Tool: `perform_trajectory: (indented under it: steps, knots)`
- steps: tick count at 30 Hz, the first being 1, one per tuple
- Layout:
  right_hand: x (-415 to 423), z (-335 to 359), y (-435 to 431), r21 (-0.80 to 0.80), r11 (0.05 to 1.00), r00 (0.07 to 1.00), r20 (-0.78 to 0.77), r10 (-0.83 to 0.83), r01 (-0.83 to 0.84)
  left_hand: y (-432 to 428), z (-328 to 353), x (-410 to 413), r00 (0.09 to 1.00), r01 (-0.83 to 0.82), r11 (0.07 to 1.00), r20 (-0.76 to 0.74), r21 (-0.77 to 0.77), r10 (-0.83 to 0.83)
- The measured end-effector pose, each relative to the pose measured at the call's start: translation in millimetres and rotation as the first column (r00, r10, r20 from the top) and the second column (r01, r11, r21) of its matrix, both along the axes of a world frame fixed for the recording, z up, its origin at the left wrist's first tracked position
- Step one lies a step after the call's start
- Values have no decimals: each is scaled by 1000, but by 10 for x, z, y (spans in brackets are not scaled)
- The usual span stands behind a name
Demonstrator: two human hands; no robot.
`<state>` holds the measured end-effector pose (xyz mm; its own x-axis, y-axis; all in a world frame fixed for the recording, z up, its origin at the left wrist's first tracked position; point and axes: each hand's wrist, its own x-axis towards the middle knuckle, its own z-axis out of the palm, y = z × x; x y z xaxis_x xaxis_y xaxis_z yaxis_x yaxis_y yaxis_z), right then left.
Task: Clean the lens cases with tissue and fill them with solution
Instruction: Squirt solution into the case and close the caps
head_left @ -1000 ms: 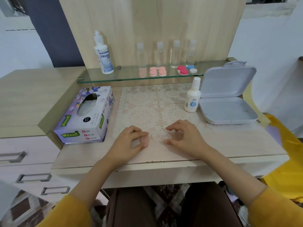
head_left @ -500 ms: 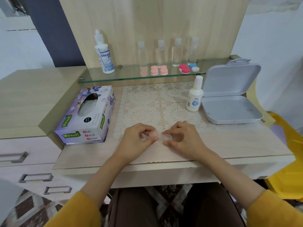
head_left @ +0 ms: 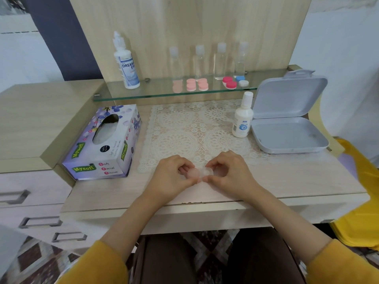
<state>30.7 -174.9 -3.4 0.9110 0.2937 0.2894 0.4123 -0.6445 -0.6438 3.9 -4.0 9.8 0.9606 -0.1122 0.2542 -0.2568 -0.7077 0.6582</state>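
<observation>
Early stage: left hand (head_left: 174, 177) and right hand (head_left: 229, 175) both pinching 1 lens case (head_left: 200, 173), lower centre; wiping and filling apparently undone.

Wood-grain desk (head_left: 297, 181), lace mat (head_left: 194, 130), glass shelf (head_left: 155, 92)

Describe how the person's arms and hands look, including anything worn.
Both hands are bare: the left hand and right hand show no gloves, rings or watch. The forearms are uncovered too. A mustard-yellow left sleeve and matching right sleeve end near the elbows, plain fabric with no visible markings.
</observation>
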Motion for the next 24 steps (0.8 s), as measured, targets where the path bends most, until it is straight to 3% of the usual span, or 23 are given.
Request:
perform_trajectory:
  steps: [6,15,24]
  knots:
    - [-10,-5,-3,12,1000,1000,-2,0,0,-22,52,19,996,-37,999,-79,-28,35]
    - [-11,-8,-6,23,1000,1000,0,-4,4,29,89,17,980,79,997,-182,-3,-78]
    - [-27,16,4,12,1000,1000,-10,-7,7,-84,92,-15,987,-93,993,-135,-67,83]
